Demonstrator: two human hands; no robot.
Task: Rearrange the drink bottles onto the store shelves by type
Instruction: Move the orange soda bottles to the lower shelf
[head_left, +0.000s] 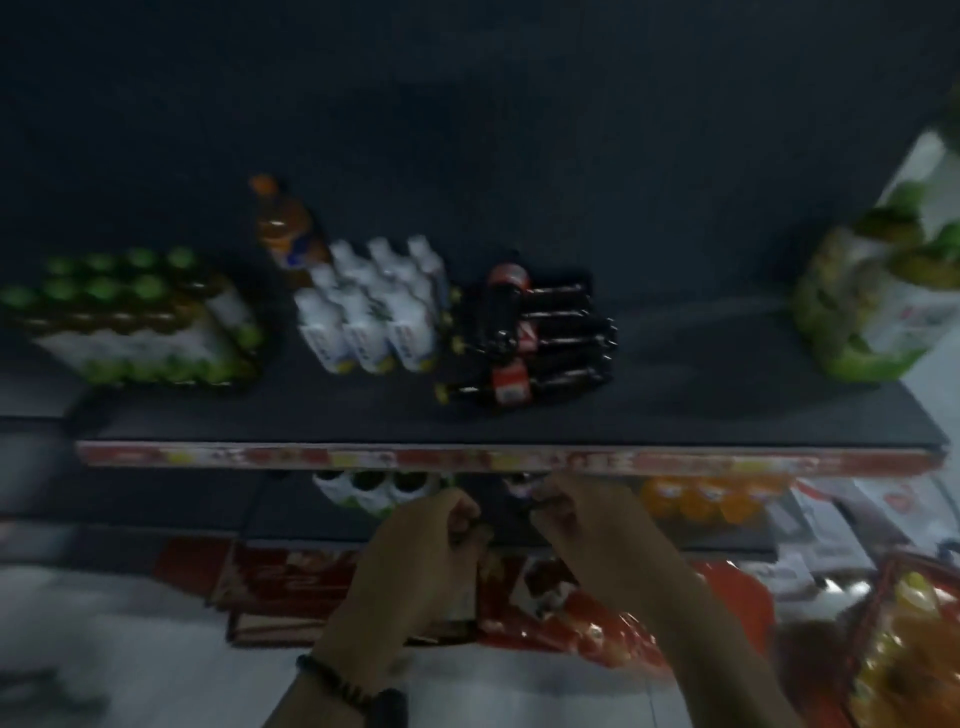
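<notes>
Drink bottle pack (140, 317) with green caps sits far left on top shelf (701, 395). Green-wrapped pack (872, 306) far right, well apart. White bottles (374, 306) mid-left, upright. Dark bottles (535, 332) lie flat just beside them. One orange bottle (283, 223) upright behind the white ones. Lower shelf (291, 514) carries orange drinks (711, 493) and green-white bottles (374, 488). Left hand (431, 525) and right hand (571, 514) close together below the top shelf's front edge, fingers curled. Too blurred, cannot tell if either grips anything. Beaded bracelet (332, 675) on left wrist.
</notes>
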